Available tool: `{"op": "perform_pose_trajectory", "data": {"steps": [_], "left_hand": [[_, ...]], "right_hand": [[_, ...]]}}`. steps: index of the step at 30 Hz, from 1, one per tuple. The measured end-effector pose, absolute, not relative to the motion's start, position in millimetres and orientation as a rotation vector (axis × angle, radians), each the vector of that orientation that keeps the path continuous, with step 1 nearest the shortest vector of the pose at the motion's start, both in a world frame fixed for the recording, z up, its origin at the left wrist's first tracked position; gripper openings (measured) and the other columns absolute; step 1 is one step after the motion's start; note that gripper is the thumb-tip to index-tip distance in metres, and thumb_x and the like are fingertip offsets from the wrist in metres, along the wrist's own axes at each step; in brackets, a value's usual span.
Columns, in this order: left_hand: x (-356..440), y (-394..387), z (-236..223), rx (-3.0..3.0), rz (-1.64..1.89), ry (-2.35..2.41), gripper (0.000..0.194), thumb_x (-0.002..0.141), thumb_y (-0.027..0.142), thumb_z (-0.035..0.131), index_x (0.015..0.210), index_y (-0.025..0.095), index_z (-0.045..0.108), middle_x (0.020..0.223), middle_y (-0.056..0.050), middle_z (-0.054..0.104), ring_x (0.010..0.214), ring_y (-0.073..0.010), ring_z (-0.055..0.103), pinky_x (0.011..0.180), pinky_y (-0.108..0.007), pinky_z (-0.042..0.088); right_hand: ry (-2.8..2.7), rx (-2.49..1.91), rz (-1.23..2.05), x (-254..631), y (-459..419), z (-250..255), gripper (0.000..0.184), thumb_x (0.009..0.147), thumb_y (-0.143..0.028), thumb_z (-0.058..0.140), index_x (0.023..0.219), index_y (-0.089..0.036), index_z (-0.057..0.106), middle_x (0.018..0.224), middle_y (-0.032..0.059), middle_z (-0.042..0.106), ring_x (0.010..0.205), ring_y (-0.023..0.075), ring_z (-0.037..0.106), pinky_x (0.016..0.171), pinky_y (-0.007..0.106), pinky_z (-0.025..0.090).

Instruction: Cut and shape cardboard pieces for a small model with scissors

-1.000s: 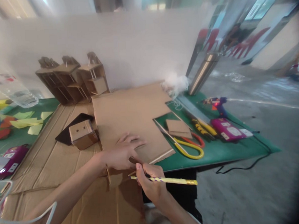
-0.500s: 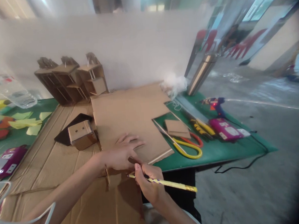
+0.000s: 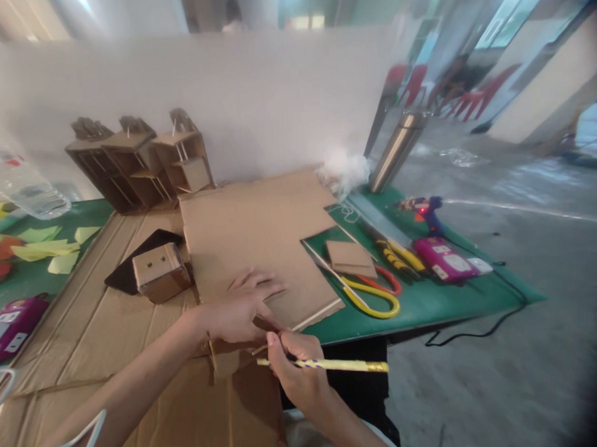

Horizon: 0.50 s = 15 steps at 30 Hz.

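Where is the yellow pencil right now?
In the head view, the pencil is in the lower middle, held in the right hand, close beside the left hand.

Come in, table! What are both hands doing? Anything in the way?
Left hand: spread on cardboard sheet. Right hand: gripping pencil by the sheet's near edge. Nothing seems to block either; small box beside sheet's left edge.

The person's left hand, near the middle of the frame, is bare. The slim left forearm is long and bare, right down to the lower left. The right hand, low in the middle, is bare too, with a small thumbnail. The right forearm is bare to the bottom edge. A pale patch there could be clothes; I cannot tell.
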<state>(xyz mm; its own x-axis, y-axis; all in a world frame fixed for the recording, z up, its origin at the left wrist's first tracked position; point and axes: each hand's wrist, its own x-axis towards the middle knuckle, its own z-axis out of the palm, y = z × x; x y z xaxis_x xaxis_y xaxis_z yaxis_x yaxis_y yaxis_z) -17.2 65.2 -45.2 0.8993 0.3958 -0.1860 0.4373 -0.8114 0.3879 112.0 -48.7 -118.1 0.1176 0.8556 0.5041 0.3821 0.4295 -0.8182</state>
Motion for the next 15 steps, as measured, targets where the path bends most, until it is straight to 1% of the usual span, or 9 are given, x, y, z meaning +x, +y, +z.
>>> {"op": "perform_pose_trajectory", "data": {"steps": [2,4,7,8,9,10,12,13,15], "left_hand": [[-17.3,64.8,-44.6,2.624,-0.106,0.606,0.030,0.079,0.039,0.069,0.107,0.049,0.071,0.155,0.002,0.041,0.145,-0.0369,0.026,0.112,-0.068,0.012],[-17.9,63.9,-44.3,2.601,-0.081,0.624,0.029,0.076,0.038,0.072,0.104,0.047,0.073,0.154,0.002,0.042,0.145,-0.0361,0.027,0.114,-0.067,0.012],[-19.1,60.7,-44.7,2.572,0.012,0.677,0.026,0.072,0.034,0.073,0.098,0.035,0.073,0.151,0.001,0.047,0.143,-0.0314,0.031,0.117,-0.060,0.014],[-19.3,59.0,-44.8,2.572,0.055,0.694,0.021,0.073,0.032,0.071,0.094,0.031,0.070,0.148,0.000,0.050,0.142,-0.0290,0.034,0.119,-0.057,0.014],[-19.2,57.1,-44.6,2.582,0.088,0.712,0.015,0.074,0.029,0.068,0.090,0.028,0.067,0.145,-0.001,0.052,0.141,-0.0266,0.036,0.119,-0.053,0.015],[-18.6,55.1,-44.0,2.607,0.097,0.736,0.010,0.075,0.027,0.065,0.085,0.026,0.064,0.142,0.000,0.054,0.140,-0.0243,0.038,0.120,-0.049,0.017],[-16.1,51.1,-40.9,2.679,0.065,0.835,0.002,0.077,0.025,0.060,0.079,0.025,0.059,0.138,0.001,0.057,0.136,-0.0209,0.041,0.116,-0.040,0.028],[-14.1,49.5,-38.5,2.713,0.042,0.910,0.001,0.078,0.024,0.058,0.077,0.024,0.058,0.136,0.000,0.058,0.134,-0.0208,0.044,0.112,-0.037,0.034],[-9.5,48.0,-32.9,2.754,0.004,1.087,0.007,0.082,0.022,0.051,0.077,0.023,0.057,0.125,-0.005,0.063,0.121,-0.0236,0.055,0.099,-0.038,0.045]], "right_hand": [[-1.490,-1.136,0.544,118.2,-54.1,-116.4,0.052,0.097,-0.023,0.046,0.046,-0.018,0.041,0.040,-0.0047,0.044,0.037,0.0060,0.041,0.041,0.020,0.030],[-1.475,-1.092,0.596,131.8,-59.3,-112.2,0.055,0.101,-0.032,0.040,0.050,-0.018,0.051,0.041,-0.0037,0.048,0.037,0.0071,0.046,0.041,0.019,0.035],[-1.453,-0.994,0.613,169.6,-60.1,-99.6,0.052,0.103,-0.044,0.032,0.078,-0.018,0.069,0.049,-0.0021,0.057,0.038,0.0090,0.051,0.041,0.020,0.039],[-1.489,-1.001,0.545,186.1,-57.2,-94.5,0.048,0.103,-0.042,0.034,0.083,-0.019,0.070,0.053,-0.0009,0.060,0.043,0.0104,0.055,0.045,0.021,0.044],[-1.535,-1.080,0.424,203.9,-52.4,-89.6,0.042,0.103,-0.036,0.038,0.080,-0.020,0.070,0.059,0.0008,0.064,0.054,0.0130,0.062,0.057,0.024,0.049],[-1.588,-1.185,0.339,222.3,-45.8,-85.6,0.034,0.100,-0.031,0.046,0.077,-0.020,0.068,0.067,0.0024,0.068,0.063,0.0148,0.065,0.062,0.026,0.051],[-1.693,-1.388,0.158,258.0,-28.4,-82.4,0.020,0.095,-0.030,0.053,0.086,-0.021,0.067,0.082,0.0050,0.072,0.073,0.0183,0.068,0.066,0.028,0.053],[-1.795,-1.454,0.074,274.2,-18.5,-83.8,0.016,0.094,-0.031,0.055,0.093,-0.021,0.067,0.091,0.0070,0.073,0.082,0.0216,0.069,0.074,0.033,0.055],[-1.921,-1.531,-0.028,301.1,0.9,-91.9,0.024,0.090,-0.032,0.058,0.108,-0.018,0.065,0.105,0.0125,0.071,0.097,0.0287,0.067,0.085,0.043,0.054]]}}
